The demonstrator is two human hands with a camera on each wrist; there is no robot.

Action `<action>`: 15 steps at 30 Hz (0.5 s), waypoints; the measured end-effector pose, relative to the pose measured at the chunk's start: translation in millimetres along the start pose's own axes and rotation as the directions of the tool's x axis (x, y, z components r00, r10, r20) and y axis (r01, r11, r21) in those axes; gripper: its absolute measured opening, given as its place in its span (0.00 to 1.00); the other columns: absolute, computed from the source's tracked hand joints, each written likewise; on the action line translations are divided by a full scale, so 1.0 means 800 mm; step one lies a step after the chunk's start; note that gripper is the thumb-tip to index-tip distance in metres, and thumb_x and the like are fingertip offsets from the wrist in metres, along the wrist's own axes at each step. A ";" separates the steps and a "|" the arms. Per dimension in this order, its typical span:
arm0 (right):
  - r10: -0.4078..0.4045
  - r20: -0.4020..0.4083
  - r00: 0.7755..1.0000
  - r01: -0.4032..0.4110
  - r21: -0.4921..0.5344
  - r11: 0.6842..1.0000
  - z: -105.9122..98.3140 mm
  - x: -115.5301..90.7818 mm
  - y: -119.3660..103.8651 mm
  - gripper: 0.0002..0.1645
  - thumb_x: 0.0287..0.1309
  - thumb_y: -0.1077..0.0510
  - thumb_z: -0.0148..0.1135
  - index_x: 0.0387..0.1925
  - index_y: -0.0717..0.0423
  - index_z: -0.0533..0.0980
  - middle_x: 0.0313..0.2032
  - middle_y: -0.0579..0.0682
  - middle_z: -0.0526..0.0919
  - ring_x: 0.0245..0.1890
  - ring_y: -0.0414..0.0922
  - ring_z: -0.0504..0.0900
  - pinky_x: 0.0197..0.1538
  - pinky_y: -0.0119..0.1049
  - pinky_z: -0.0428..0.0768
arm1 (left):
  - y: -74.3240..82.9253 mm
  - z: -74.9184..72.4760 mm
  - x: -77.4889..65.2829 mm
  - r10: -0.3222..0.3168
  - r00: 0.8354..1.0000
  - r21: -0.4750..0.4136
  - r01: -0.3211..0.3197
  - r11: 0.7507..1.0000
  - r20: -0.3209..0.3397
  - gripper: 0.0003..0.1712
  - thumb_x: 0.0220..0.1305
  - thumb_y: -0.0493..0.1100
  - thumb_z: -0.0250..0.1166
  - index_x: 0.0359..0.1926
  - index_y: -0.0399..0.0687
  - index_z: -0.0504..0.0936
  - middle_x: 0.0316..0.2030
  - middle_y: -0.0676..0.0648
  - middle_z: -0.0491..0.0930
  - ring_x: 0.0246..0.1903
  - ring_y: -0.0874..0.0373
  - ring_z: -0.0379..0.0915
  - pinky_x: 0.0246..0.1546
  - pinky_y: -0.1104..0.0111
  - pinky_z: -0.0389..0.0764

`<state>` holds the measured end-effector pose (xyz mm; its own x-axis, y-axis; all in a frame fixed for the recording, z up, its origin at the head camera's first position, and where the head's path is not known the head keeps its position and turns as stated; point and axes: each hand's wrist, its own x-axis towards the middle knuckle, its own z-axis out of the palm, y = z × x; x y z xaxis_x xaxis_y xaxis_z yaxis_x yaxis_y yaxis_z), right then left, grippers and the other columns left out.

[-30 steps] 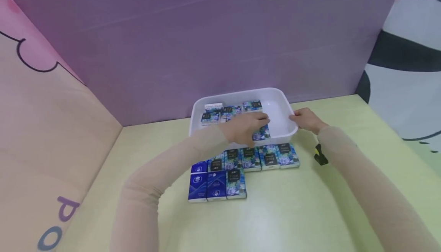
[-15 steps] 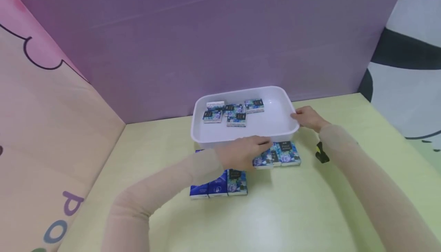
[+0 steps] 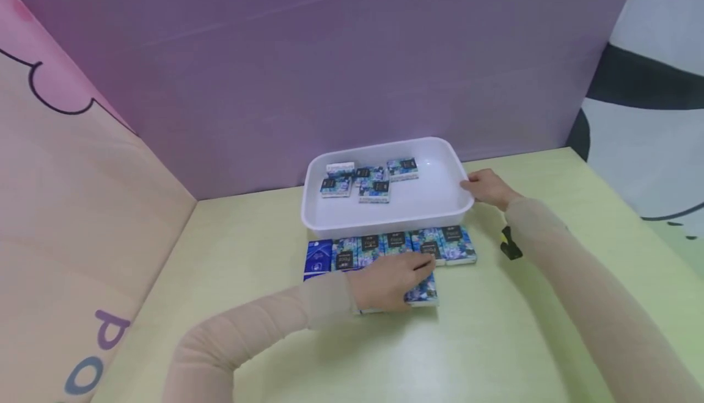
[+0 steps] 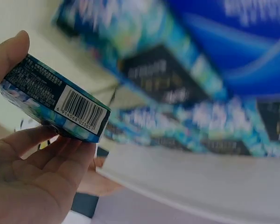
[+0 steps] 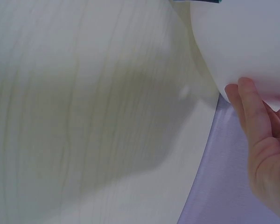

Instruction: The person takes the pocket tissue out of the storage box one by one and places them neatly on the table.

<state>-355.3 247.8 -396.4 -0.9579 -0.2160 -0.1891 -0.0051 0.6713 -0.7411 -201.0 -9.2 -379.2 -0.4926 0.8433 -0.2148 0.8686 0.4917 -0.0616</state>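
In the head view, my left hand (image 3: 387, 284) pinches a blue floral tissue pack (image 3: 423, 294) low over the table, at the right end of the front row. The left wrist view shows this pack's barcode side (image 4: 79, 108) between thumb and fingers. Behind it lies a row of floral tissue packs (image 3: 397, 241), with a plain dark-blue tissue pack (image 3: 318, 256) at its left end. My forearm and hand hide much of the front row. My right hand (image 3: 489, 188) grips the right rim of a white plastic tray (image 3: 352, 230), fingers against its outer wall in the right wrist view.
Several floral tissue packs (image 3: 374, 191) lie loose in the tray's left and middle part. A small black and yellow object (image 3: 510, 245) sits on the table beside my right forearm. A purple wall panel (image 3: 352, 73) rises behind the tray.
My left hand has come out of the tray with a floral tissue pack and moved toward me, over the back row to the front row. My right hand stays on the tray rim.
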 end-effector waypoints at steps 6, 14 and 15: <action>-0.015 -0.008 1.000 0.015 -0.004 1.000 -0.002 0.001 0.000 0.26 0.66 0.55 0.44 0.54 0.75 0.66 0.47 0.69 0.75 0.43 0.52 0.75 0.50 0.46 0.77 | 0.009 0.021 -0.001 0.002 1.000 0.072 -0.003 0.997 0.019 0.49 0.51 0.57 0.67 0.67 0.40 0.57 0.67 0.42 0.56 0.66 0.53 0.55 0.67 0.71 0.57; -0.013 0.002 1.000 0.013 -0.002 1.000 -0.001 0.000 0.001 0.27 0.66 0.55 0.43 0.55 0.75 0.65 0.49 0.70 0.74 0.44 0.54 0.75 0.50 0.45 0.77 | 0.012 0.030 -0.005 -0.054 0.997 0.080 0.049 0.996 0.060 0.49 0.53 0.59 0.64 0.68 0.41 0.54 0.69 0.43 0.53 0.67 0.53 0.52 0.68 0.69 0.54; -0.012 0.004 1.000 0.012 0.001 1.000 -0.001 0.001 0.001 0.27 0.66 0.55 0.43 0.55 0.75 0.64 0.49 0.71 0.74 0.45 0.55 0.75 0.51 0.46 0.77 | 0.012 0.031 -0.006 -0.061 0.996 0.079 0.056 0.995 0.063 0.49 0.53 0.59 0.64 0.69 0.42 0.53 0.69 0.43 0.51 0.68 0.53 0.51 0.68 0.69 0.53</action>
<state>-356.1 248.8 -396.4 -0.9566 -0.2273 -0.1826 -0.0167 0.6680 -0.7439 -188.8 -13.5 -403.0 -0.5401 0.7965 -0.2718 0.8413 0.5193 -0.1499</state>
